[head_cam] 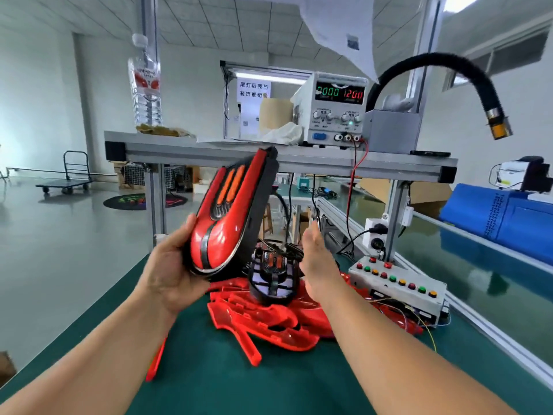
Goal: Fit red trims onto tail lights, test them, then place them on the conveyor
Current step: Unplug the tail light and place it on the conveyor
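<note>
The left hand (170,274) grips a tail light (233,217) by its rounded lower end and holds it up and left of the trim pile (269,322), tilted, with its narrow end pointing up toward the shelf (269,157). A red trim is already on this light. The thumb lies along its left edge; the other fingers are hidden behind the housing.

The right hand (317,262) is above the pile's right side, fingers straight and together, holding nothing. It is seen edge-on, so I cannot tell whether it touches the second light (273,277) just beside it. That black, untrimmed light sits on top of the pile, its base sunk among the trims and its wiring behind it hard to make out.

A loose trim (155,363) lies left of the pile, partly covered by the left forearm. The button box (398,283) stands right of the pile, its near end hiding some trims. The conveyor (478,265) runs further right, cut off by the frame edge. The power supply (335,109) is on the shelf above the pile, its knob labels too blurred to read.
</note>
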A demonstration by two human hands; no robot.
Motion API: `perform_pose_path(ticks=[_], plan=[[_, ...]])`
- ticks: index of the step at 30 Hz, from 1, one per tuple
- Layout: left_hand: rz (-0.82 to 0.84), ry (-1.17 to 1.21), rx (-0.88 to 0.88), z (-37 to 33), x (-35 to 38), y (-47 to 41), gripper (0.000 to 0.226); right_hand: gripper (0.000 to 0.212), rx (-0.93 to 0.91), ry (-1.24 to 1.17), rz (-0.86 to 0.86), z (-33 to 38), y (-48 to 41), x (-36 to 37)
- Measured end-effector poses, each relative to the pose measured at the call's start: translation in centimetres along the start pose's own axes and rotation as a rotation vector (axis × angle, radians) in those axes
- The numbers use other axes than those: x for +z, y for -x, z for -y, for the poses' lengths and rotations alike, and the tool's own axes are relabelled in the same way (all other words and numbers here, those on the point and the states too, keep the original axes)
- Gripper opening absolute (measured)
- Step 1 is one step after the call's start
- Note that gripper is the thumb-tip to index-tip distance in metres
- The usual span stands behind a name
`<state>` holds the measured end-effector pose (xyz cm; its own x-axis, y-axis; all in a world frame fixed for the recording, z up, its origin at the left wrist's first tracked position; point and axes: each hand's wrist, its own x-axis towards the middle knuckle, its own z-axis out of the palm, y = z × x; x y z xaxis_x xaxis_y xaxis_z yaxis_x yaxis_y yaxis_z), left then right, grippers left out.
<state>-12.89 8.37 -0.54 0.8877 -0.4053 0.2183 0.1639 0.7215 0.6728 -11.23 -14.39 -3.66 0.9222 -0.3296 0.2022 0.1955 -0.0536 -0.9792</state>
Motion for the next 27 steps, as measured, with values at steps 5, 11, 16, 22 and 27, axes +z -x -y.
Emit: perform_pose_path(ticks=[5,11,16,22,27], plan=[[0.041,0.111,-0.095,2.1,-0.2,1.0,0.042,0.052,-0.156,0.100,0.042,-0.1,-0.6,-1.0],[-0.002,-0.016,-0.101,4.3,1.6,0.2,0.043,0.039,0.098,-0.230,-0.148,0.0,1.1,-0.1],[-0.104,-0.236,-0.045,9.0,4.5,-0.5,0.044,0.047,0.278,-0.669,0.011,2.1,4.4,-1.6],[-0.078,-0.253,-0.237,14.3,8.6,-0.1,0.039,0.057,0.256,-0.828,-0.013,3.1,6.3,-8.6],[0.005,-0.219,-0.396,18.4,13.9,-1.1,0.050,0.054,0.266,-0.821,-0.202,5.1,8.4,-15.1]])
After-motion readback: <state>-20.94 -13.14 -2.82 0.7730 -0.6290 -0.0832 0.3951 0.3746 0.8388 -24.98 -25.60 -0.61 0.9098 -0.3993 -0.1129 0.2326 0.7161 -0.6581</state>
